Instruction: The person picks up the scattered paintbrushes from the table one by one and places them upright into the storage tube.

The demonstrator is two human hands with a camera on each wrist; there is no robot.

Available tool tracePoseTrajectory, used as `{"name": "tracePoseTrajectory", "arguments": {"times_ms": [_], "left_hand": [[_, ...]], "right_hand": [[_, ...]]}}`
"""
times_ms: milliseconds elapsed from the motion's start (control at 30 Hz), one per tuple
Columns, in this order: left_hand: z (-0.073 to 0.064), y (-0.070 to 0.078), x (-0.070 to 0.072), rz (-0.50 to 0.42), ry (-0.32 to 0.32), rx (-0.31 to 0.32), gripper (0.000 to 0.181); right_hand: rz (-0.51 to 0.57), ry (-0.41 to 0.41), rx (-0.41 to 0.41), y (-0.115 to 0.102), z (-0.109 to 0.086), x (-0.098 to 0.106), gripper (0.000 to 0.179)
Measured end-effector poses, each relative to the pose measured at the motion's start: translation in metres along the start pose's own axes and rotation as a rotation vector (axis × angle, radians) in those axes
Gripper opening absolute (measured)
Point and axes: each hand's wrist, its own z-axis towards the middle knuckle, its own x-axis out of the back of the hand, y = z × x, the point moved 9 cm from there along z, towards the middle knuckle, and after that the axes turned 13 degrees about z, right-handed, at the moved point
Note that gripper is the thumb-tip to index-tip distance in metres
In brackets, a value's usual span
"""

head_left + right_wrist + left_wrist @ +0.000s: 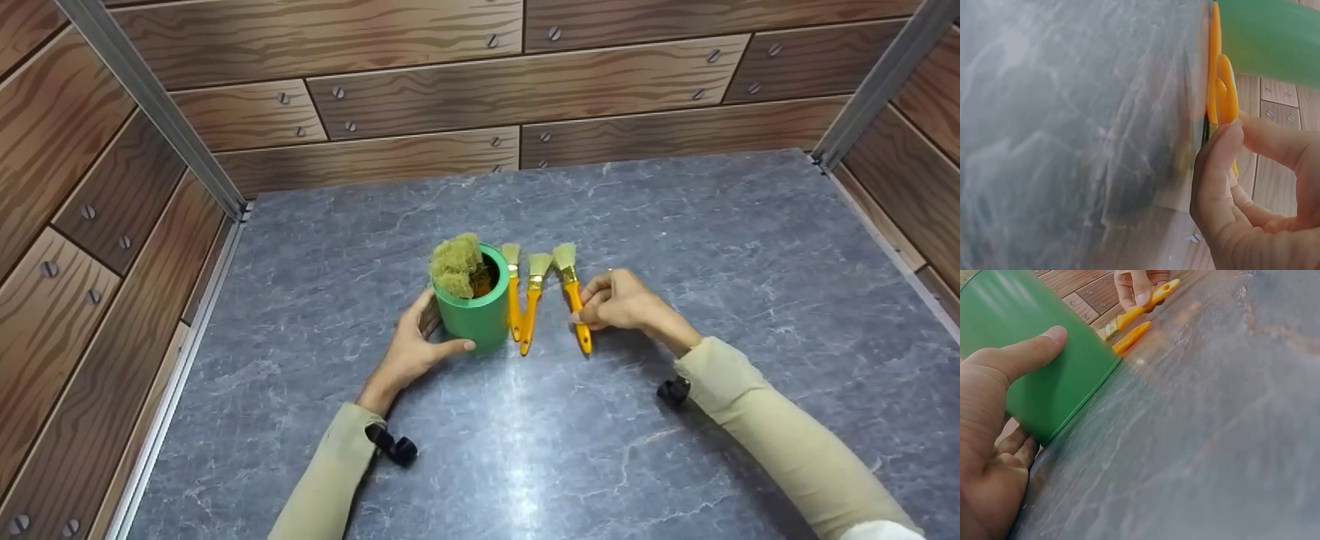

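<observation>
My left hand [415, 343] grips a green cylindrical cup [474, 322] from its left side, the thumb across the front in the left wrist view. Pale bristles [456, 264] stick up out of the cup's mouth, with some orange visible deeper inside. To the right, my right hand [616, 301] pinches the orange handle of a paintbrush [576, 307] between thumb and fingers, its bristles pointing away from me. Between cup and held brush lie a middle paintbrush [532, 306] and another paintbrush [514, 300] close against the cup, both with orange handles and pale bristles.
A grey marbled tabletop [675, 225] lies under everything. Wood-patterned panels [420, 97] wall in the back and both sides, with metal posts [161, 112] at the corners. Dark straps [394, 444] sit on both sleeves.
</observation>
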Motion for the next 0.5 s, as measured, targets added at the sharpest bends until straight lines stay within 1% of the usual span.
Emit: {"name": "tracePoseTrajectory", "arguments": {"times_ms": [167, 267, 500], "left_hand": [[-0.001, -0.001, -0.001, 0.012, -0.005, 0.007, 0.113], [-0.001, -0.003, -0.001, 0.022, -0.005, 0.018, 0.113], [0.001, -0.001, -0.001, 0.008, 0.0, -0.003, 0.11]], "right_hand": [[0.016, -0.012, 0.038, -0.009, -0.005, 0.0, 0.034], [0.04, -0.023, 0.078, -0.018, -0.008, 0.0, 0.035], [0.098, -0.051, 0.167, -0.041, -0.017, -0.001, 0.033]]}}
